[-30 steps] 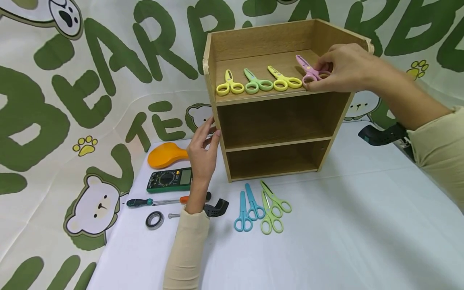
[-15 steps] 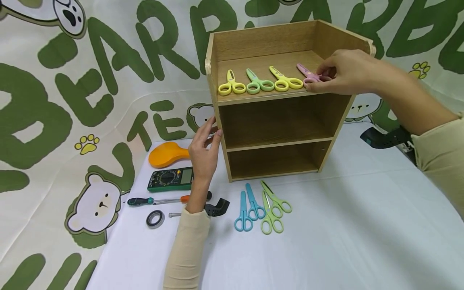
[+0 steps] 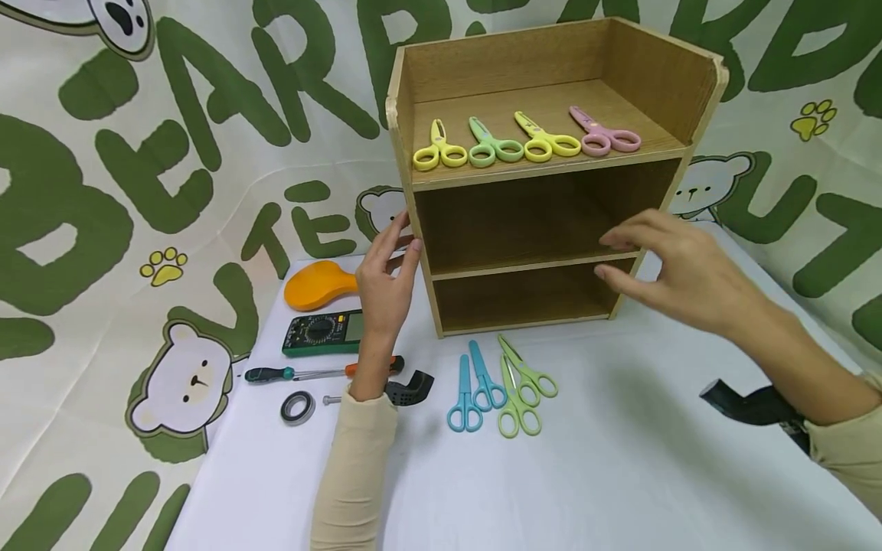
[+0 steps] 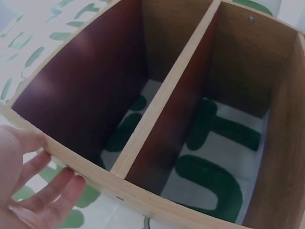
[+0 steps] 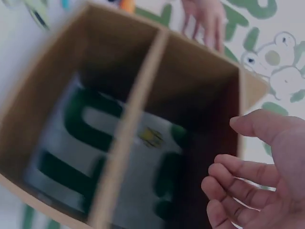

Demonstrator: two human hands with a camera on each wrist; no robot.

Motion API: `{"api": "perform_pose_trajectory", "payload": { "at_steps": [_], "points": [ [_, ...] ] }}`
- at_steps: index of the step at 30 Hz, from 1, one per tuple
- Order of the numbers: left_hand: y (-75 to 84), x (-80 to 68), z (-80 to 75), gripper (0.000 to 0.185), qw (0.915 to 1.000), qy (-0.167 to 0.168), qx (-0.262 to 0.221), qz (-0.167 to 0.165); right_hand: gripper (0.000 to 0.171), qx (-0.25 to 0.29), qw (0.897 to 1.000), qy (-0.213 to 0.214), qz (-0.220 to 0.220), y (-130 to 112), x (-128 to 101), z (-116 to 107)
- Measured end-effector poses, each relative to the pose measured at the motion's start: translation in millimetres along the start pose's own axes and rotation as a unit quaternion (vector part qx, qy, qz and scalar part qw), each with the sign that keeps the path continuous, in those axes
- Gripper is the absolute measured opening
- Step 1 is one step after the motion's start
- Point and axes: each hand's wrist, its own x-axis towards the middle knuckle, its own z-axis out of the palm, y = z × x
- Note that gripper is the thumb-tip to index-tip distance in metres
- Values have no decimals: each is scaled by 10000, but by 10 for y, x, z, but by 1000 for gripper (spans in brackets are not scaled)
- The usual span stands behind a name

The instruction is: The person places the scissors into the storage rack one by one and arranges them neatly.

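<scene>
My left hand (image 3: 387,295) rests its fingertips on the left side of the wooden shelf unit (image 3: 524,273), fingers loosely extended; the left wrist view shows them along the side panel's edge. My right hand (image 3: 689,272) hangs in front of the unit's right side with thumb and fingers apart and nothing between them. On the top shelf lie, left to right, yellow scissors (image 3: 429,158), green scissors (image 3: 482,155), a second yellow pair of scissors (image 3: 539,148) and pink scissors (image 3: 596,143), blades pointing back. The two lower compartments are bare.
Blue scissors (image 3: 465,398) and light green scissors (image 3: 518,417), two pairs each, lie on the white table (image 3: 620,474). Left of them are an orange paddle-shaped object (image 3: 318,286), a multimeter (image 3: 320,334), screwdrivers (image 3: 269,374), a tape roll (image 3: 298,409) and a bolt (image 3: 331,399).
My right hand has let go of the pink scissors on the top shelf and moved down in front of the unit. The left hand has stayed at the side panel. The head view has shifted slightly.
</scene>
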Motion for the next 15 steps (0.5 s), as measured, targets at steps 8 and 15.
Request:
{"api": "perform_pose_trajectory", "payload": {
  "at_steps": [8, 15],
  "points": [
    [-14, -7, 12, 41, 9999, 129, 24, 11, 29, 596, 9964, -604, -9, 12, -440, 656],
    [-273, -16, 59, 43, 9999, 146, 32, 65, 28, 791, 9923, -948, -8, -8, -654, 1032]
  ]
}}
